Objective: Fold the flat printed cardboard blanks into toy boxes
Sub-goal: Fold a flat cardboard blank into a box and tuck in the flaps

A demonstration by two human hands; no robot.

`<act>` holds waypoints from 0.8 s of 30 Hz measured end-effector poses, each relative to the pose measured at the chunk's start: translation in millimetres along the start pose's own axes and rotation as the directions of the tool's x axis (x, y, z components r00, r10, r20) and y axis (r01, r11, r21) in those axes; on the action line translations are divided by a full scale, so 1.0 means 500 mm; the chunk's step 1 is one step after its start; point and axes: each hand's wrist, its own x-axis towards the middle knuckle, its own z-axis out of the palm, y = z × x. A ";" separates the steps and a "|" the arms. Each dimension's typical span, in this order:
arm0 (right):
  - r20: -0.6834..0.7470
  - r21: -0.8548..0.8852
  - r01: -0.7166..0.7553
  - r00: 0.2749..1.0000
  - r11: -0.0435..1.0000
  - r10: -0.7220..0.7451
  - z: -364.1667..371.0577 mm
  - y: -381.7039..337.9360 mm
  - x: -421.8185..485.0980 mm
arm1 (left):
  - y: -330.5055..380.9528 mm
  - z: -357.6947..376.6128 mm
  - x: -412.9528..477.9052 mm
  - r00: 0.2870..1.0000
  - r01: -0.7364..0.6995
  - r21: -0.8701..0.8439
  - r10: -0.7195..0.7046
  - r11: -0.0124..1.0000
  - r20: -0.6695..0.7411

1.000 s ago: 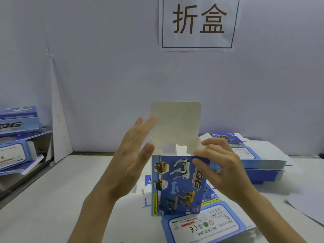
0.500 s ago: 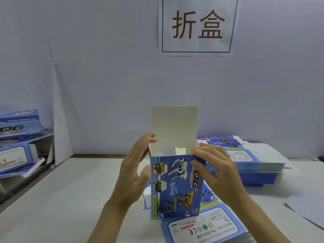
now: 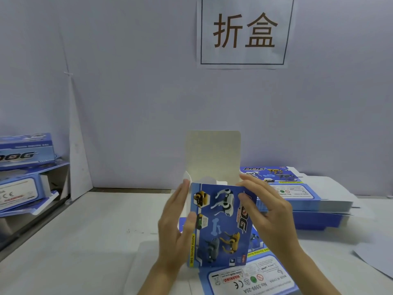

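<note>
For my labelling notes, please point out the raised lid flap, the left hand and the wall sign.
lid flap point(image 3: 213, 155), head view, centre of plain face.
left hand point(image 3: 173, 228), head view, middle of hand.
wall sign point(image 3: 244, 30), head view, sheet centre.

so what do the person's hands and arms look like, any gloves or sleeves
No gloves, rings or watch on the left hand or right hand. The left forearm and right forearm are bare, no sleeve in view. Nails look short and unpainted.
</note>
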 end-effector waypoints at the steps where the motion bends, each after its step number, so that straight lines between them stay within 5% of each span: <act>1: -0.002 0.041 -0.037 0.999 0.998 0.037 0.002 -0.004 -0.002 | 0.000 0.007 -0.008 0.997 0.075 -0.039 -0.074 0.996 0.017; 7: 0.019 0.180 -0.146 0.989 0.973 0.145 0.011 -0.022 -0.012 | -0.009 -0.013 0.010 0.989 0.143 -0.072 -0.140 0.987 0.052; 11: 0.095 0.184 -0.170 0.983 0.968 0.154 -0.014 -0.035 -0.002 | 0.002 0.002 0.024 0.896 0.416 -0.190 -0.366 0.889 0.252; 16: -0.151 -0.002 -0.057 0.987 0.998 0.056 -0.076 -0.050 0.071 | -0.004 -0.034 0.052 0.814 0.440 -0.113 -0.343 0.891 0.469; 21: 0.274 0.189 -0.332 0.922 0.924 0.276 -0.102 -0.048 0.203 | 0.007 -0.029 0.050 0.747 0.449 -0.037 -0.352 0.893 0.563; 24: 0.368 0.250 -0.424 0.873 0.870 0.320 -0.079 -0.029 0.239 | 0.013 -0.028 0.047 0.739 0.458 -0.012 -0.374 0.889 0.560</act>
